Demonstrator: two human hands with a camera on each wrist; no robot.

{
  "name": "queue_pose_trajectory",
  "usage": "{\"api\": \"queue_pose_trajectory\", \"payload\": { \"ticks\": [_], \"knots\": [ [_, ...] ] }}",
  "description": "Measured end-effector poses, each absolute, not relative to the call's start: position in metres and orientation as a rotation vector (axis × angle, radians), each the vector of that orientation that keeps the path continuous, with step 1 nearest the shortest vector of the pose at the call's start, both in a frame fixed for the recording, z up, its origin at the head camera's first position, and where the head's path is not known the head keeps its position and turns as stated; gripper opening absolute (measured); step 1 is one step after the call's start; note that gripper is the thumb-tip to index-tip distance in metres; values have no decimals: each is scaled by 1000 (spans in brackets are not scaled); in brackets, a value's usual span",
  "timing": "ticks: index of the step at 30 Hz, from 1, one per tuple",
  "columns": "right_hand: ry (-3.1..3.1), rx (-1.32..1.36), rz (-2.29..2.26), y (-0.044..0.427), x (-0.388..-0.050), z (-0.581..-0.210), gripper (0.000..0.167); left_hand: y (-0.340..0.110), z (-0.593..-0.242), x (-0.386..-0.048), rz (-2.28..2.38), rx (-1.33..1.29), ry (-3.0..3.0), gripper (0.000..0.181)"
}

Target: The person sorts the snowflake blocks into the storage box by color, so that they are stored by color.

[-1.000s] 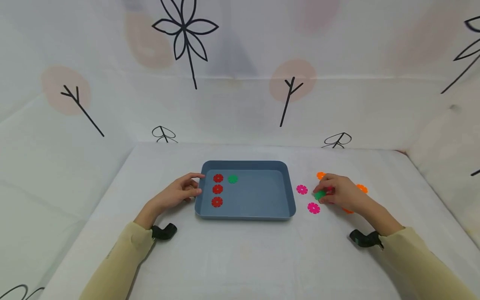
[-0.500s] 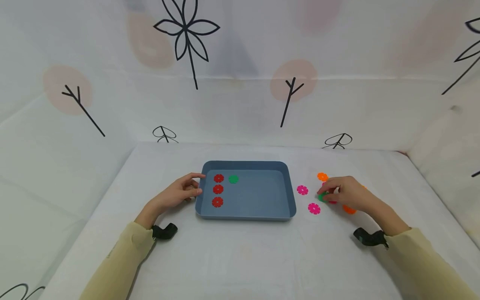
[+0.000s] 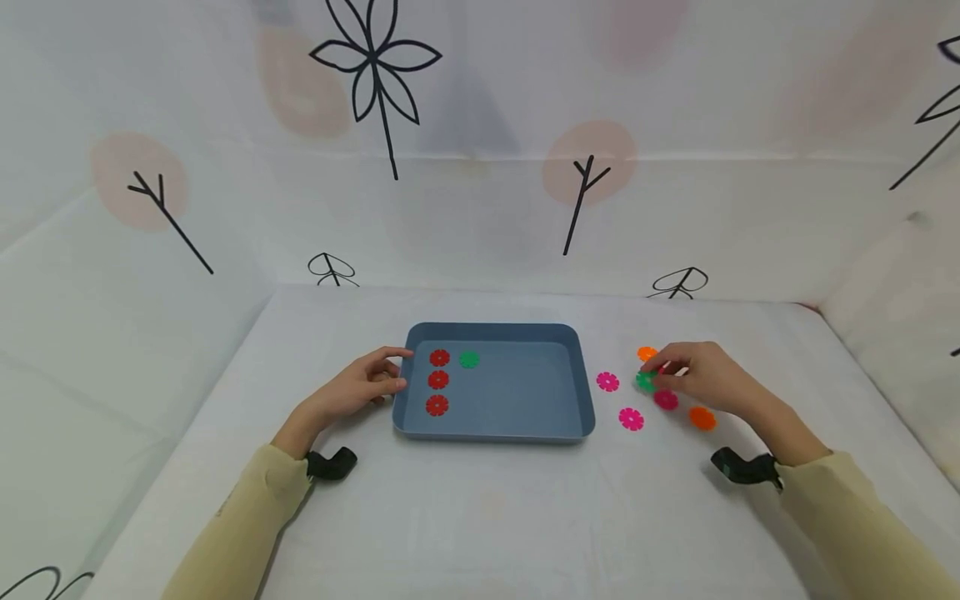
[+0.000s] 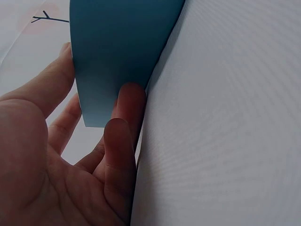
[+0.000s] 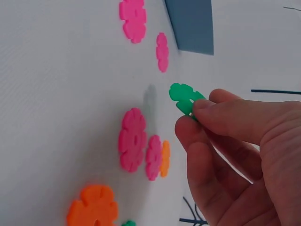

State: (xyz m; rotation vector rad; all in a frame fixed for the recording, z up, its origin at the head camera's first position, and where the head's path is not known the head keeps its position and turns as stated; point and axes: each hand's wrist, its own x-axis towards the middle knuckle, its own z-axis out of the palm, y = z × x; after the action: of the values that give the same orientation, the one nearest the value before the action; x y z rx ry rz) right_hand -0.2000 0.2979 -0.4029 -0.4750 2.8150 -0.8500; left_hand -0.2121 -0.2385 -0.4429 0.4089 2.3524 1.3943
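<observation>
With my right hand (image 3: pixel 701 375) I pinch a green flower-shaped plastic disc (image 5: pixel 184 94) between thumb and fingertips, lifted above the white cloth. Beneath it lie several pink discs (image 5: pixel 132 140) and orange discs (image 5: pixel 92 207), some partly hidden by the hand in the head view. My left hand (image 3: pixel 352 386) holds the left edge of a blue-grey tray (image 3: pixel 525 383); in the left wrist view its fingers (image 4: pixel 130 106) touch the outer wall. Inside the tray, three red discs (image 3: pixel 438 380) form a column at the left, and a green disc (image 3: pixel 469 359) sits beside the top one.
Two pink discs, one (image 3: pixel 607 382) near the tray's right side and another (image 3: pixel 631 419) closer to me, lie apart from the rest. An orange disc (image 3: pixel 702 418) lies right of them. Part of another green piece (image 5: pixel 129 223) shows at the right wrist view's bottom edge.
My right hand, with the green disc pinched in it, drew slightly right, then rose a little, uncovering a pink and an orange disc below. The left hand and tray stay in place.
</observation>
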Motion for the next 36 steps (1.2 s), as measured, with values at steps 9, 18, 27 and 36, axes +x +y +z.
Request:
{"api": "queue_pose_trajectory", "payload": {
  "ticks": [9, 18, 27, 36],
  "knots": [
    [2866, -465, -943, 291, -210, -394, 24, -239, -444, -212, 1392, 408, 2352, 56],
    [2844, -479, -1001, 272, -226, -383, 26, -239, -444, -212, 1395, 410, 2347, 56],
    [2785, -554, -1080, 245, -244, -382, 24, -239, -443, -212, 1397, 411, 2346, 56],
    [2697, -685, -1131, 216, -259, -387, 23, -239, -442, -211, 1400, 405, 2344, 56]
  ]
}}
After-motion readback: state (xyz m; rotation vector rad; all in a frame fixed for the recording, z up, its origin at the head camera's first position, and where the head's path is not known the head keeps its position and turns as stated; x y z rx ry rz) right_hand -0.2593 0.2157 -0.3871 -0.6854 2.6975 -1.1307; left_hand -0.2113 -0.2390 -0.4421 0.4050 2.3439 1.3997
